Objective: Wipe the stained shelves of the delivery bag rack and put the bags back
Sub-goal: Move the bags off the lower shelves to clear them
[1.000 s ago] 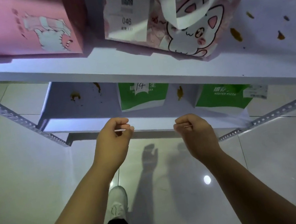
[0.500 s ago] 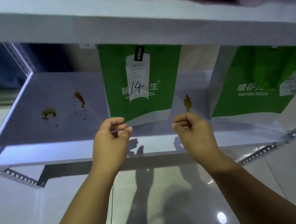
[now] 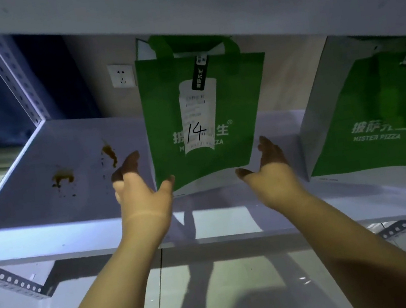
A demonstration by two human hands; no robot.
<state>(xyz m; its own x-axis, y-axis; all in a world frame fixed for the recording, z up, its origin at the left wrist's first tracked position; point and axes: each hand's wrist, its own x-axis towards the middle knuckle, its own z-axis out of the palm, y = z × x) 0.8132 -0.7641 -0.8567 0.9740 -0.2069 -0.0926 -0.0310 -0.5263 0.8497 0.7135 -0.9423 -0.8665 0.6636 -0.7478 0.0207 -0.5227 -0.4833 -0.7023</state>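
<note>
Shelf point(image 3: 45, 205) carries brown stains point(image 3: 63, 177); spread, empty left hand point(image 3: 139, 188) and right hand point(image 3: 270, 167) flank the green bag point(image 3: 197, 128)

Painted metal rack, matt cloth bags, glossy floor.
The white shelf point(image 3: 39, 166) looks like smooth painted metal with a faint sheen, on perforated steel angle posts point(image 3: 11, 77). The green bag marked 14 point(image 3: 165, 122) seems matt non-woven cloth with a paper receipt point(image 3: 200, 117) stuck on. The floor tiles point(image 3: 219, 297) are glossy.
</note>
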